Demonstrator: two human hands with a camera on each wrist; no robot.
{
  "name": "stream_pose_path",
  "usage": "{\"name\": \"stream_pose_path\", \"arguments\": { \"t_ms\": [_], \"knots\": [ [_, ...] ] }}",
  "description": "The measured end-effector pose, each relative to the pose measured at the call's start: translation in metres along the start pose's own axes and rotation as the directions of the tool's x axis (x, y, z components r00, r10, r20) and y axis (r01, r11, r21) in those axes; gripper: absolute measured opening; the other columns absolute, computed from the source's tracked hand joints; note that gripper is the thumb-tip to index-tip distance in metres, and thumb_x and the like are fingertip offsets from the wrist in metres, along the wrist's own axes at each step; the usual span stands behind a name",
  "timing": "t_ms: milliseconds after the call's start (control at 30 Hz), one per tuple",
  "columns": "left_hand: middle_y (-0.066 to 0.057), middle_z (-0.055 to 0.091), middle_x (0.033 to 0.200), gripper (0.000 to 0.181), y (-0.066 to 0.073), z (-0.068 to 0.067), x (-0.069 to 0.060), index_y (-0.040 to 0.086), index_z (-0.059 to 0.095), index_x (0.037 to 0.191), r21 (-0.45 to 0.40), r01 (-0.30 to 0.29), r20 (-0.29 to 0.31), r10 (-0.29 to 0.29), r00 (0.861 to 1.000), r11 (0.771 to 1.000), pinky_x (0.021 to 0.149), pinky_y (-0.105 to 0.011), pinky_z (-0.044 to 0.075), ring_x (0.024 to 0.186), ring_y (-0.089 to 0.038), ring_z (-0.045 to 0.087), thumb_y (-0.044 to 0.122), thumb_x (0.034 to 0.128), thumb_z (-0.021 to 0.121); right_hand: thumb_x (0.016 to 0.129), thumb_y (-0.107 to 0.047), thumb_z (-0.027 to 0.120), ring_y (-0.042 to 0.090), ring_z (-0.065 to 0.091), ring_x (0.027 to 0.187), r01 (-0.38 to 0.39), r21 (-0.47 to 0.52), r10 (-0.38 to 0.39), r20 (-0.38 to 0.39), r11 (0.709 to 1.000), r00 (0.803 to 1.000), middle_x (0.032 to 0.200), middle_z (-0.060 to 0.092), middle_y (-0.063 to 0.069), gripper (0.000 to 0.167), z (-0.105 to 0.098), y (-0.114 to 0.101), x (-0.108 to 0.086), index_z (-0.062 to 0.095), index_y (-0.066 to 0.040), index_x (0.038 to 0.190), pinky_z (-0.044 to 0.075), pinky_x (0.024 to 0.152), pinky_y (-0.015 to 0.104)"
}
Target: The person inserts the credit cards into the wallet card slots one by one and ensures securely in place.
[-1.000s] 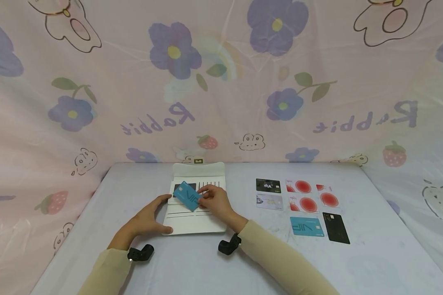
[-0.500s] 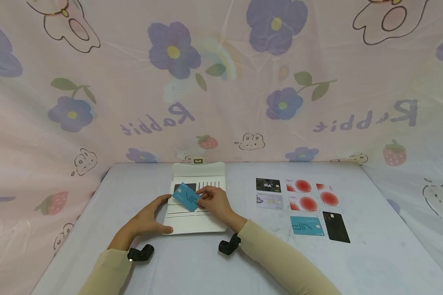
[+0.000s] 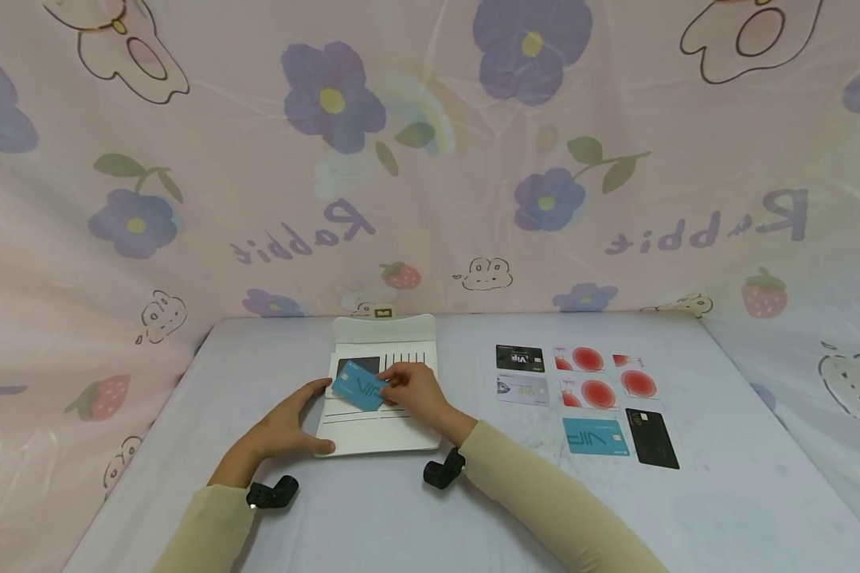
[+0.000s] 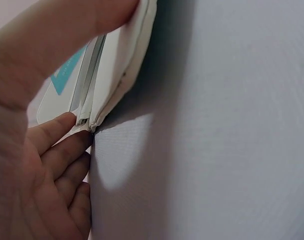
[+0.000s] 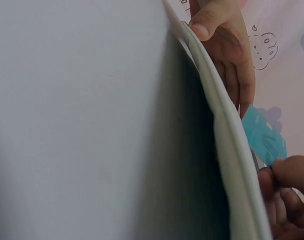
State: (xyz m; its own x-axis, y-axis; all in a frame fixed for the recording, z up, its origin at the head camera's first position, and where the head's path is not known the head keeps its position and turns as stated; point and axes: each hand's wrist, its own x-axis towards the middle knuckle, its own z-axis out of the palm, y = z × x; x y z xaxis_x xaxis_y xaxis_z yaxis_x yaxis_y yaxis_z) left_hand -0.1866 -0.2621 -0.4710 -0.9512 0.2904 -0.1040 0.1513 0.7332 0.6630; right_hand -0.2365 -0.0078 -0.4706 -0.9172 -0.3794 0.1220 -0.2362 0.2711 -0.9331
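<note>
A white card wallet [image 3: 373, 440] lies unfolded on the table, its flap with a gold-coloured clasp at the far end. In its far pocket sits a dark card [image 3: 368, 362], partly covered. My right hand [image 3: 423, 395] pinches a blue VIP card [image 3: 357, 385] by its right end, tilted over the wallet's slots. That same blue card [image 5: 264, 137] shows in the right wrist view between thumb and finger. My left hand [image 3: 279, 430] rests at the wallet's left side, thumb on the near corner and fingers touching the edge; the left wrist view shows these fingers [image 4: 67, 155] extended.
Right of the wallet lie a black VIP card [image 3: 520, 358], a silver card [image 3: 521, 389], several white cards with red circles [image 3: 588, 394], another blue VIP card [image 3: 596, 437] and a plain black card [image 3: 652, 438]. A patterned cloth [image 3: 444, 183] hangs behind the table.
The blue card in my right hand has turned slightly toward level and shifted a little left. My left hand stays at the wallet's edge. The whole head view has shifted slightly.
</note>
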Motion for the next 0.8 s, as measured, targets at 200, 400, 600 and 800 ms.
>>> {"name": "stream_pose_path", "arguments": {
  "t_ms": [200, 400, 600, 800],
  "knots": [
    [-0.02, 0.034, 0.153, 0.112, -0.0032, 0.0011, 0.0011, 0.009, 0.031, 0.149, -0.018, 0.003, -0.002, -0.003, 1.0, 1.0, 0.114, -0.062, 0.025, 0.143, -0.042, 0.027, 0.043, 0.0595, 0.088, 0.082, 0.001, 0.071, 0.005, 0.057, 0.062, -0.028, -0.033, 0.029, 0.035, 0.999, 0.999, 0.079, 0.067, 0.01, 0.019, -0.001, -0.0009, 0.0022, 0.073, -0.003, 0.1, 0.051, 0.058, 0.016],
    [-0.019, 0.035, 0.153, 0.112, -0.0051, 0.0022, 0.0024, 0.01, 0.032, 0.149, -0.014, 0.002, -0.003, -0.002, 1.0, 1.0, 0.113, -0.062, 0.025, 0.143, -0.042, 0.028, 0.044, 0.0592, 0.088, 0.083, 0.0, 0.071, 0.004, 0.057, 0.061, -0.04, -0.044, 0.042, 0.058, 0.998, 0.997, 0.078, 0.066, 0.006, 0.02, -0.0008, -0.0006, 0.0047, 0.074, -0.005, 0.102, 0.051, 0.057, 0.016],
    [-0.02, 0.033, 0.153, 0.112, -0.0032, 0.0017, 0.0016, 0.009, 0.031, 0.149, -0.007, 0.006, 0.001, -0.006, 1.0, 1.0, 0.113, -0.062, 0.026, 0.143, -0.043, 0.027, 0.044, 0.0594, 0.088, 0.083, -0.001, 0.07, 0.004, 0.052, 0.062, -0.02, -0.116, 0.028, 0.07, 0.993, 0.997, 0.076, 0.064, 0.003, 0.02, 0.0013, -0.003, 0.0058, 0.074, -0.006, 0.101, 0.045, 0.054, 0.014],
    [-0.021, 0.033, 0.154, 0.113, -0.0014, 0.0011, 0.0011, 0.009, 0.03, 0.149, -0.01, 0.018, 0.005, -0.018, 1.0, 1.0, 0.114, -0.062, 0.025, 0.143, -0.043, 0.027, 0.044, 0.0597, 0.088, 0.083, -0.004, 0.071, 0.005, 0.052, 0.068, -0.014, -0.19, 0.03, 0.085, 0.982, 0.996, 0.081, 0.066, 0.003, 0.023, 0.0037, -0.0079, 0.0038, 0.072, -0.01, 0.105, 0.043, 0.059, 0.016]
  ]
}}
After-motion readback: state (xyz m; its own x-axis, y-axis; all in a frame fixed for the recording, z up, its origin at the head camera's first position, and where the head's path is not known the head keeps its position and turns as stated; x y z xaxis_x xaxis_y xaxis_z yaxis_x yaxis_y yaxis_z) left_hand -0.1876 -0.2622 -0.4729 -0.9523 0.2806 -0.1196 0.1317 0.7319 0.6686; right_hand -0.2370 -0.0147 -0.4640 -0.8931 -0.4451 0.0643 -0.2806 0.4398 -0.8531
